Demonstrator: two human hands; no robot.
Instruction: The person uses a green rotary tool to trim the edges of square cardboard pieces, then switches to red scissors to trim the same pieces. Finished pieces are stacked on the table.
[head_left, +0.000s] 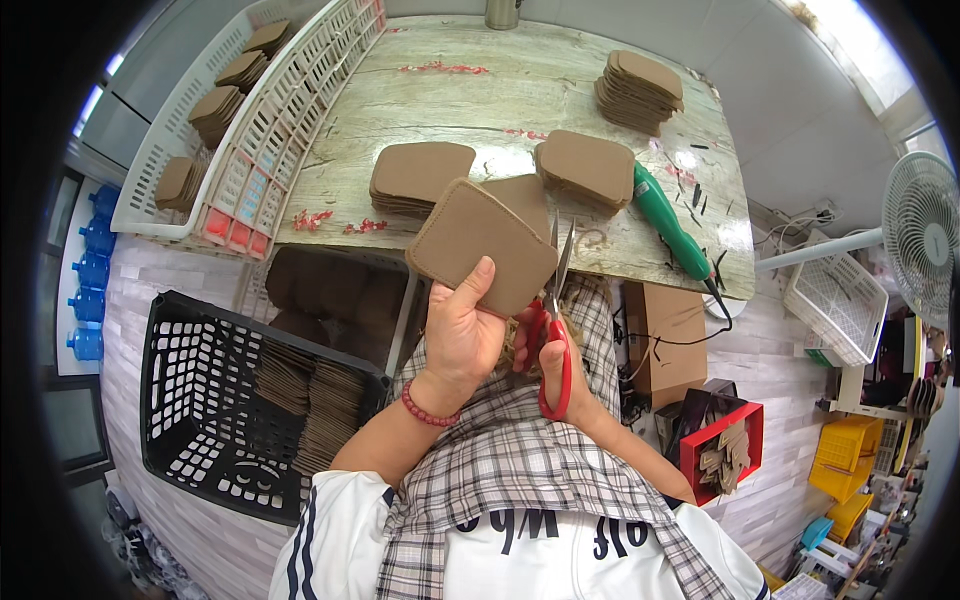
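Note:
My left hand (pixel 462 335) grips a brown square stitched patch (pixel 485 245) with rounded corners, thumb on its face. In my right hand (pixel 572 372) are scissors with red handles (pixel 556 392), blades pointing up and slightly parted beside the patch's right edge. Another brown patch (pixel 523 197) lies behind the held one, partly hidden. Beyond my hands on the table stand a left stack of patches (pixel 420 170), a middle stack (pixel 587 168) and a far right stack (pixel 642 90). Some fingers of my right hand are hidden behind the scissors' handles.
A green-handled tool (pixel 668 220) with a black cord lies on the table (pixel 500 90), near dark scraps. A white basket (pixel 290 130) with patch stacks stands left. Below it is a black crate (pixel 215 400) of patches. A red box (pixel 715 445) and a fan (pixel 915 235) are right.

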